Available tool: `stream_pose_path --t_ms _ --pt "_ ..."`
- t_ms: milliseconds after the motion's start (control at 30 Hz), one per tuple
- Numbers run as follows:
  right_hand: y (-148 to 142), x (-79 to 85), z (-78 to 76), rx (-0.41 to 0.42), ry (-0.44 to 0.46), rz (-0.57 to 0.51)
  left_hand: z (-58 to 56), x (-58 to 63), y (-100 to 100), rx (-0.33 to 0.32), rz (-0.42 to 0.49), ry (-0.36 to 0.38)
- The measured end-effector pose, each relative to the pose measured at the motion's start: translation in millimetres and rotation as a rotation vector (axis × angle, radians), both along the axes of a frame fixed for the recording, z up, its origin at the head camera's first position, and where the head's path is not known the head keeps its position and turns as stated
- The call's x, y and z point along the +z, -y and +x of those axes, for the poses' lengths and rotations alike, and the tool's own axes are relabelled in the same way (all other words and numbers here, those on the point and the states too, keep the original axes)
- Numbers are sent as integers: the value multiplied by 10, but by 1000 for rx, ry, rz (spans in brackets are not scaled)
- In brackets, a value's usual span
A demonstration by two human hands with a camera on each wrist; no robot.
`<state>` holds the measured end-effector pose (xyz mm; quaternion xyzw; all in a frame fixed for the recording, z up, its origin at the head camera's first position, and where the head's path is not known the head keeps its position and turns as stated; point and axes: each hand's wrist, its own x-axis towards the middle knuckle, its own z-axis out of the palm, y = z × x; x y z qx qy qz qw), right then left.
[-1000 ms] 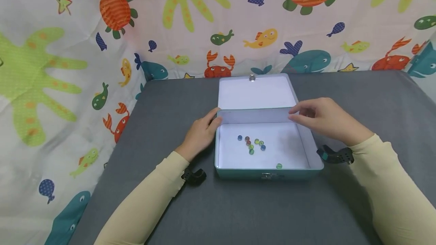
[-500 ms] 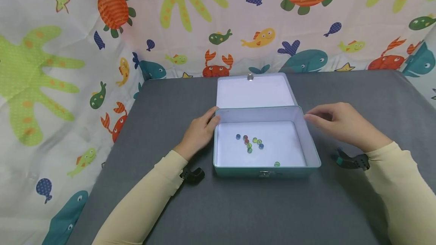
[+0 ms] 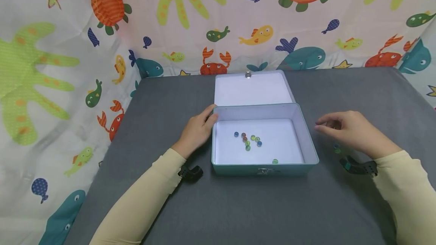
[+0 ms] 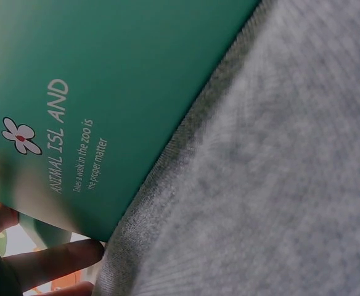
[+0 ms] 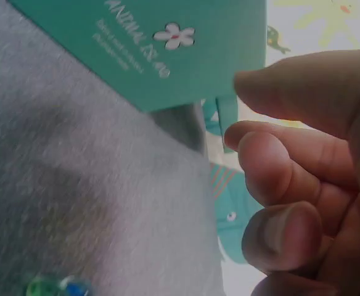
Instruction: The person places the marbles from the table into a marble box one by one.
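A teal metal box [image 3: 265,169] with a white inside lies open on the grey table, its lid tipped back. Several glass marbles [image 3: 247,143], in blue, red, green and yellow-green, are scattered over its floor. My left hand [image 3: 195,131] grips the back left corner, thumb at the rim and fingers along the outside. In the left wrist view a finger [image 4: 57,264] reaches round the box's corner. To the right of the box, my right hand [image 3: 354,131] hovers with loosely curled fingers and nothing between them. Its fingertips are apart from the box wall.
Loose marbles [image 3: 337,148] lie on the grey table [image 3: 259,211] beneath the right hand; green and blue ones show in the right wrist view. The upright lid [image 3: 253,88] stands at the box's back. A cloth with sea animals [image 3: 190,6] hangs behind and at left.
My right hand has moved right, from over the box's right rim to outside it, uncovering loose marbles on the table. The left hand keeps its grip on the corner.
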<state>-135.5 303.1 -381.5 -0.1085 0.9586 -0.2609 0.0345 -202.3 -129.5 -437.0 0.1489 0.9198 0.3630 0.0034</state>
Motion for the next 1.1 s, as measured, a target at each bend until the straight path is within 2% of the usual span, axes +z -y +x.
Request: stream_pose_path --t_ms 233,633,867,1100 --pt "-107 -76 49 2 0 22 -5 -2 5 3 -3 11" --pt "-274 -131 68 44 128 95 1 9 4 0 0 13" --pt "-342 -175 38 64 155 122 3 11 4 0 3 18" --pt "-393 -184 42 15 209 148 -1 16 -3 3 -3 25"
